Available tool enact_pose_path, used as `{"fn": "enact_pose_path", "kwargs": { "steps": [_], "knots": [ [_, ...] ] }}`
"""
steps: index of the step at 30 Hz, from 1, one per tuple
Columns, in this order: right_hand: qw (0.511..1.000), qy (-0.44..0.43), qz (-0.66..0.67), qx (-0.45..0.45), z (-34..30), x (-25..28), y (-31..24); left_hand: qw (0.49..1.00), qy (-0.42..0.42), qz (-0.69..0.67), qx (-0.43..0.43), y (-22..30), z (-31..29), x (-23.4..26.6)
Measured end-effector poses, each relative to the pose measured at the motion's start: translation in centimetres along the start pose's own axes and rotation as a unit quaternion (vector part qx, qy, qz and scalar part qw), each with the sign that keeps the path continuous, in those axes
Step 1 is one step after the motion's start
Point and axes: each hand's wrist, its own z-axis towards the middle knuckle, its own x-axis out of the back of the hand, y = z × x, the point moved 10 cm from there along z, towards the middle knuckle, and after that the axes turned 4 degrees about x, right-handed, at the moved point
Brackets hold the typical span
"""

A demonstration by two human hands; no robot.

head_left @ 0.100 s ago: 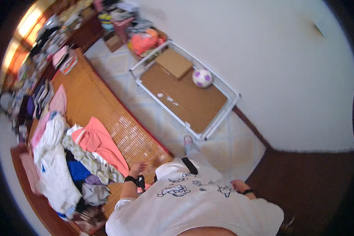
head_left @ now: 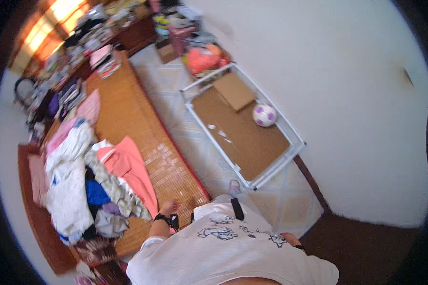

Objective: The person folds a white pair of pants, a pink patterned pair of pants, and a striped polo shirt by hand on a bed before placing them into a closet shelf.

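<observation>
The bed (head_left: 154,140), covered with an orange-brown slatted mat and edged in red, is the largest piece of furniture. The person, in a white shirt (head_left: 223,256) with dark line drawings, stands at the bed's right side. Across a strip of tiled floor to the bed's right lies a white frame (head_left: 218,147) around a brown board (head_left: 252,152). On the bed's left part is a clothes heap (head_left: 69,190), mostly white, with blue, grey and patterned pieces. A coral garment (head_left: 131,164) is spread on the bed, along the heap's side nearer the bed's red edge. Beyond that edge, on the board, are a flat cardboard box (head_left: 235,90) and, farther from the bed, a white and purple ball (head_left: 264,115). The left hand (head_left: 169,206) is above the bed, near the coral garment's lower end, its fingers loosely extended with nothing seen in them. The right hand (head_left: 290,239) is off the bed's right side, beside the shirt; how far its fingers are open, or whether they hold anything, I cannot tell.
</observation>
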Motion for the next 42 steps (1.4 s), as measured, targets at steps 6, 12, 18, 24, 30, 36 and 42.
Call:
{"fn": "enact_pose_path", "kwargs": {
  "steps": [6, 12, 18, 24, 30, 36, 42],
  "knots": [
    [0.978, -0.163, 0.077, 0.102, 11.8, 2.6, -14.2, 0.998, -0.005, -0.052, -0.039, 1.3, 2.3, 0.1],
    [0.978, -0.121, -0.127, 0.116, 19.4, 1.3, -32.9, 0.981, 0.007, -0.143, -0.127, 9.2, -1.8, -1.8],
    [0.939, -0.174, -0.252, 0.160, 24.2, -10.3, -48.8, 0.973, 0.079, -0.217, 0.000, 6.3, 2.4, 7.1],
    [0.910, -0.350, -0.204, 0.089, 24.4, -25.5, -60.6, 0.933, 0.158, -0.321, -0.031, 16.1, 1.4, 14.3],
    [0.901, -0.358, -0.194, 0.151, 25.7, -35.3, -74.7, 0.963, 0.124, -0.237, -0.040, 26.8, 5.4, 19.2],
    [0.946, -0.241, -0.213, 0.032, 37.7, -34.4, -76.6, 0.973, 0.120, -0.188, -0.067, 43.0, 8.4, 22.8],
    [0.925, -0.269, -0.265, 0.026, 47.3, -37.7, -83.1, 0.973, 0.104, -0.198, 0.054, 50.1, 13.7, 28.2]
  ]
}}
